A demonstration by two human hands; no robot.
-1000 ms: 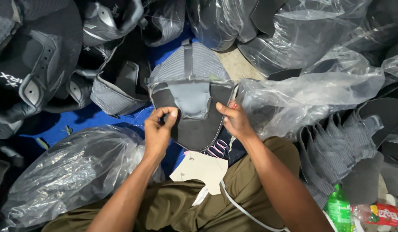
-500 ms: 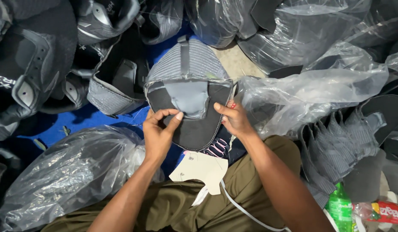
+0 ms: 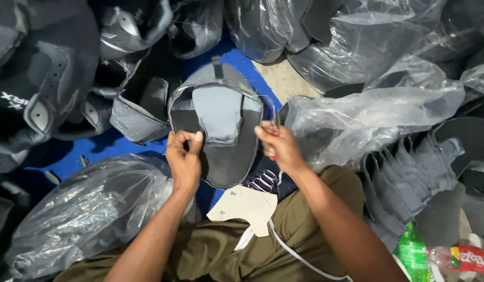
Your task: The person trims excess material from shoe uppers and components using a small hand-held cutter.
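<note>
A grey and black shoe upper (image 3: pixel 221 151) with a grey tongue patch lies flat in front of me, over my lap. My left hand (image 3: pixel 183 156) pinches its left edge, thumb on top. My right hand (image 3: pixel 281 149) sits at the upper's right edge and holds a small cutting tool (image 3: pixel 275 119) with thin metal blades and a red part. A cream paper pattern card (image 3: pixel 244 206) rests on my olive trousers just below the upper.
Clear plastic bags of dark pieces lie at the lower left (image 3: pixel 80 209) and right (image 3: pixel 367 115). Loose finished uppers (image 3: pixel 43 78) pile up at the left on a blue sheet (image 3: pixel 111 146). Stacked grey cut pieces (image 3: pixel 409 167) and a green bottle (image 3: pixel 413 253) are at the right.
The upper has shifted slightly left and my left hand has slid along its left edge. My right hand has come off the top face to the right rim.
</note>
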